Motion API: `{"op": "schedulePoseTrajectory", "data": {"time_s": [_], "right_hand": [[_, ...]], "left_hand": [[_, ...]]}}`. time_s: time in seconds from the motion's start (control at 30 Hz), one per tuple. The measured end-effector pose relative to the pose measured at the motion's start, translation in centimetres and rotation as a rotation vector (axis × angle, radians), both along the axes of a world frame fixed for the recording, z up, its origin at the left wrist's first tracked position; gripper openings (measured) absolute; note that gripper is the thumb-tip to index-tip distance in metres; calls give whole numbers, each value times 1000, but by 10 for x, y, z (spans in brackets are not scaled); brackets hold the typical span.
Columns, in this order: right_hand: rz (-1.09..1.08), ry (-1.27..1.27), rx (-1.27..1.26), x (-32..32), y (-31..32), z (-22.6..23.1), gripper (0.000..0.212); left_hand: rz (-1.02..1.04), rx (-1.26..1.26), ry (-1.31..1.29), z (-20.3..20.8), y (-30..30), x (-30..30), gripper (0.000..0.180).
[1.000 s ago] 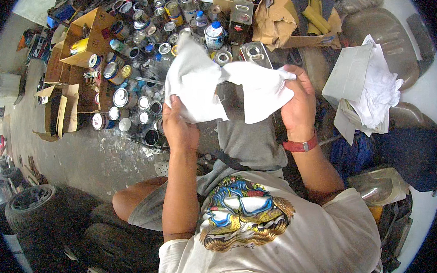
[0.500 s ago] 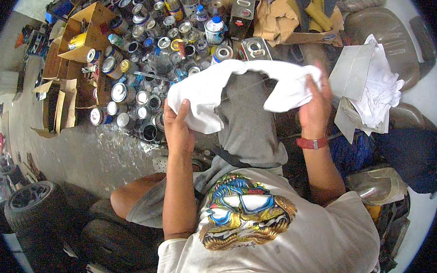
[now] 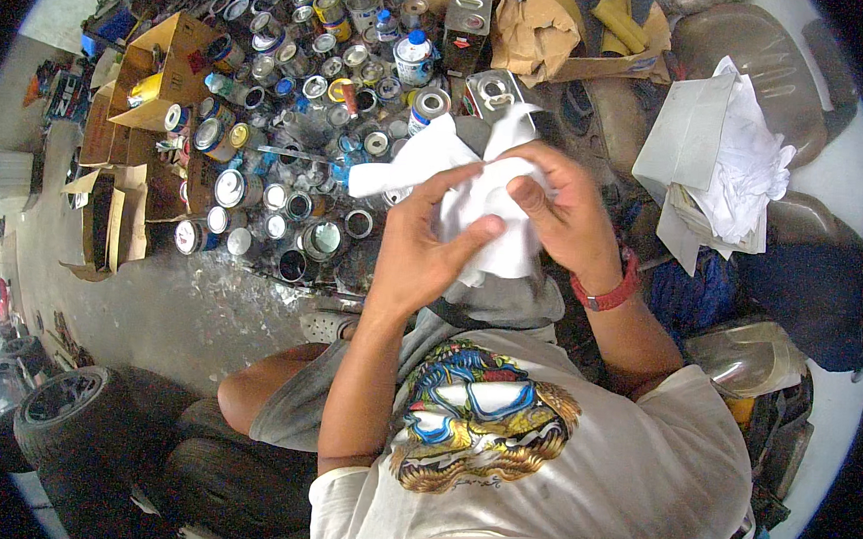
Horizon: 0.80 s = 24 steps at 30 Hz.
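A white cloth (image 3: 498, 239) is bunched up between my two hands, above my lap. My left hand (image 3: 431, 238) grips its left side, thumb laid across the front of the fabric. On the other side my right hand (image 3: 571, 217) holds the cloth with bent fingers, thumb pressed on it; a red wristband circles that wrist. Loose corners of the cloth stick out past the fingers to the upper left and at the top. The fingertips behind the fabric are hidden.
Several paint cans (image 3: 239, 189) crowd the floor ahead and to the left, with cardboard boxes (image 3: 157, 80) beyond. At the right a box of white cloths (image 3: 749, 170) rests by a plastic chair (image 3: 761, 53). Tyres (image 3: 77, 416) lie at lower left.
Half a second ago the cloth was stretched wide between my hands. Both hands have come together, the right one moving left, and the cloth is now gathered into a bunch.
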State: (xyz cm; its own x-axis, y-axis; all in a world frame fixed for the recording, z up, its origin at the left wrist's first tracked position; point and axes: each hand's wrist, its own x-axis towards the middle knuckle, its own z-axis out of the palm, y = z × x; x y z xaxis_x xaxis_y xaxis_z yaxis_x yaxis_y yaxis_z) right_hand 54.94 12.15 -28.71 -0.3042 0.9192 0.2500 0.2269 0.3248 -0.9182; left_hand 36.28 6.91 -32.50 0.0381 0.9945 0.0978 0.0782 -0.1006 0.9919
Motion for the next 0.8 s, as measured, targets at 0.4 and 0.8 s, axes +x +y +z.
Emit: {"op": "schedulePoseTrajectory", "data": {"time_s": [0.4,0.8], "right_hand": [[50,541,-578,31,8,-29,23],[127,25,-162,43,-10,12,74]], "left_hand": [[240,-317,-242,-19,5,-2,21],[365,241,-3,33,31,1,71]]}}
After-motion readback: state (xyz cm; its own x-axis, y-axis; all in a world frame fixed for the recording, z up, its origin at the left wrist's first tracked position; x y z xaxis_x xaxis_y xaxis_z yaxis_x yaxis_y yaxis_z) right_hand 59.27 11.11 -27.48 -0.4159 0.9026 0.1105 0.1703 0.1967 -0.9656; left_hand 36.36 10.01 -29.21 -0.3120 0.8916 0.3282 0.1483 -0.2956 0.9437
